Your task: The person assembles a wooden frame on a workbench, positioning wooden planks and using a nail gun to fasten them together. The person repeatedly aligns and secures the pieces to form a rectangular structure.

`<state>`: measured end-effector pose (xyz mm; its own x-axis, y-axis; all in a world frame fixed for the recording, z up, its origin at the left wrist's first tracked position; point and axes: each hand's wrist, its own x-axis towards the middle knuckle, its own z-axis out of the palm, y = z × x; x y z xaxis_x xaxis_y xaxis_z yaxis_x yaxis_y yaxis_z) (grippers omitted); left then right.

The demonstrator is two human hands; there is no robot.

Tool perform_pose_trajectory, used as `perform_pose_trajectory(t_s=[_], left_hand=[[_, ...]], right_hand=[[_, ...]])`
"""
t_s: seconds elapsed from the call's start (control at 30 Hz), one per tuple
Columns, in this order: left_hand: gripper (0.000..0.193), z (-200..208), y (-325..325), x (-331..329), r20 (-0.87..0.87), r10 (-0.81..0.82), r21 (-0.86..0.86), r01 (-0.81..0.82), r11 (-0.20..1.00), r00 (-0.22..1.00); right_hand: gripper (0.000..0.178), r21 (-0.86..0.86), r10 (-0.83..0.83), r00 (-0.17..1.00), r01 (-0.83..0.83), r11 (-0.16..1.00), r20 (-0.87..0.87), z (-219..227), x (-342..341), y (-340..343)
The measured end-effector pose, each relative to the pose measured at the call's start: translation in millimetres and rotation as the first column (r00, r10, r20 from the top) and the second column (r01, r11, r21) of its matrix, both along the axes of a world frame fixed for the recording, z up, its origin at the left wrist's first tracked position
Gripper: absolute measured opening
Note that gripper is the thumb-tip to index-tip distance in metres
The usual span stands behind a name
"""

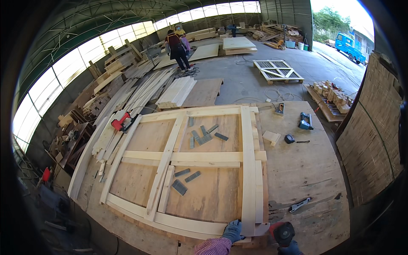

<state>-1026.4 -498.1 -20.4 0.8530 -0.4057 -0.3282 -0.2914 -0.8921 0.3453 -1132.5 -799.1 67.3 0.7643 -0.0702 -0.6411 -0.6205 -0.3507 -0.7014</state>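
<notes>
Wooden frame (204,157): probably we're fastening; steadiness needed next.
Left hand (232,230): fingers curled on its edge.
Right hand (290,248): closed round red-black tool (283,232).

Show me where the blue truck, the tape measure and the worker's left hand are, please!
Blue truck (348,46): head view, on its blue body.
Tape measure (289,139): head view, on its round case.
Left hand (232,230): head view, on the back of its glove.

Plywood table (306,178): wooden frame (248,170), tape measure (290,139), utility knife (300,205), blue nailer (304,122).
</notes>
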Motion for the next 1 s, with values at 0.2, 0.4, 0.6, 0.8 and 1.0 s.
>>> perform_pose_trajectory(t_s=[0.2,0.4,0.6,0.8,1.0], left_hand=[[0.076,2.5,-5.0,5.2,-0.048,-0.011,-0.006,0.01,1.0,0.999],[0.077,-0.8,-3.5,3.2,-0.046,-0.016,0.009,0.017,1.0,0.999],[0.076,-3.7,-3.3,1.6,-0.002,-0.011,-0.007,0.011,1.0,1.0],[0.076,-7.6,-5.9,1.8,0.049,-0.015,-0.031,0.016,0.999,0.999],[0.075,-5.6,-3.1,0.0,0.039,-0.01,-0.025,0.011,1.0,0.999]], right_hand=[[0.011,-0.002,-0.021,1.0,0.021,1.0,-0.008,0.1,-1.5,-2.8],[0.014,-0.029,0.007,1.0,-0.007,1.0,-0.016,2.3,0.1,-1.4],[0.018,-0.001,0.0,1.0,0.0,1.0,-0.031,5.8,0.5,-1.3],[0.021,-0.045,0.005,1.0,-0.005,0.999,-0.003,10.6,1.3,-1.7],[0.017,-0.049,-0.015,1.0,0.015,0.999,-0.006,3.0,0.6,0.6]])
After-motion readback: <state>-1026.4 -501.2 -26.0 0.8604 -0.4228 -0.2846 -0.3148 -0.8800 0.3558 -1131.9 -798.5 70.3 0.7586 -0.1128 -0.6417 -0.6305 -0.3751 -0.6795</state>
